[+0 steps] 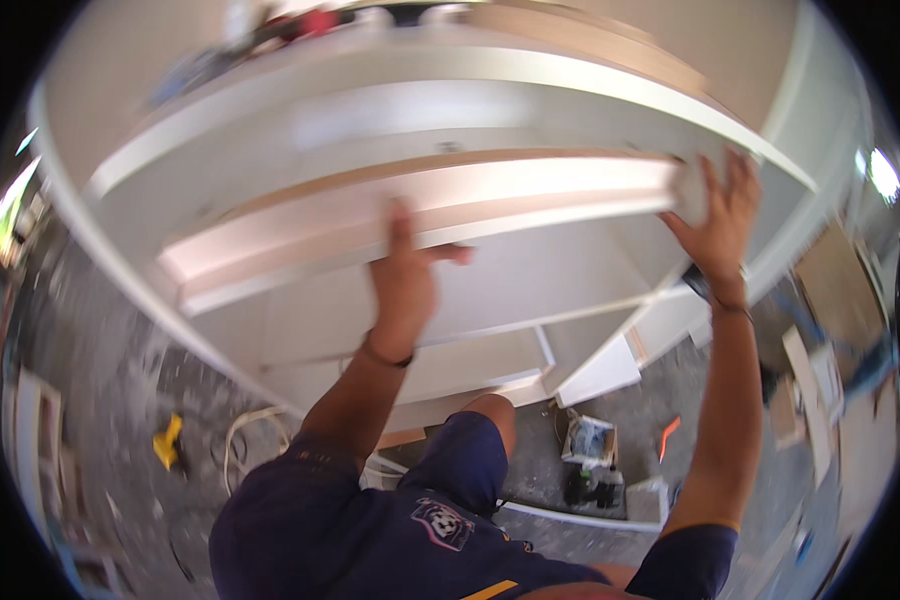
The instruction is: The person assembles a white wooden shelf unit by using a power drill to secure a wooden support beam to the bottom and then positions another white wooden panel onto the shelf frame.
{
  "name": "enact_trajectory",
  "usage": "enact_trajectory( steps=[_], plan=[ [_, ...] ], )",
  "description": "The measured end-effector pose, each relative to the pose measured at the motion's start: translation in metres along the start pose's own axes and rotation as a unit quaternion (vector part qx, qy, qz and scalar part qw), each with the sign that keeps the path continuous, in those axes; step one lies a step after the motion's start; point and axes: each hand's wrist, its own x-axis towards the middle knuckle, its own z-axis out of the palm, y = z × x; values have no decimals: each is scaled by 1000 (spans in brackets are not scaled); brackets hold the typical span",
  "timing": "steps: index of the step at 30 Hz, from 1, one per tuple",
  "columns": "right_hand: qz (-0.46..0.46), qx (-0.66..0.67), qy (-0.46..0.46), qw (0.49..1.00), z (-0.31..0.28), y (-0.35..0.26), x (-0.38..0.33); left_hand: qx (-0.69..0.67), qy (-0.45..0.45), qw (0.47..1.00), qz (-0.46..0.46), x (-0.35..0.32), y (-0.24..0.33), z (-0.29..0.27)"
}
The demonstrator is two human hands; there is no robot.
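Observation:
A long, shallow white drawer [540,185] with a bare wood-coloured back edge sits at a slant inside a large white cabinet [610,90], its left end nearer to me. My left hand [405,285], blurred by motion, is on the drawer's front board near the middle; one finger reaches up over the board and the thumb sticks out to the right below it. At the drawer's right end, my right hand [720,220] has its fingers spread and pointing up, against or just beside the end board. Where its fingertips touch is blurred.
Blurred tools [310,25] and wooden boards [590,40] lie on the cabinet top. On the floor are a yellow tool [168,443], a pale coiled cable [238,440], an open box [590,440] and an orange object [669,436]. Panels [840,280] and offcuts stand at the right.

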Motion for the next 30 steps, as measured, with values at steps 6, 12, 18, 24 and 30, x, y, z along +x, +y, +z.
enact_trajectory(
  steps=[6,12,18,24,30],
  plan=[
    [61,-150,-110,981,-9,-27,2,-78,-56,995,10,-1,11,-4],
    [59,-146,-118,980,4,-42,11,-40,-88,995,-5,-6,7,-4],
    [42,-115,-107,987,5,-45,11,-60,-104,992,23,-1,1,-10],
    [14,-108,-57,992,12,-32,2,-40,-129,990,47,-3,6,-14],
    [-9,-92,-12,996,17,-30,-1,113,-58,970,209,-5,-4,-38]
  ],
)
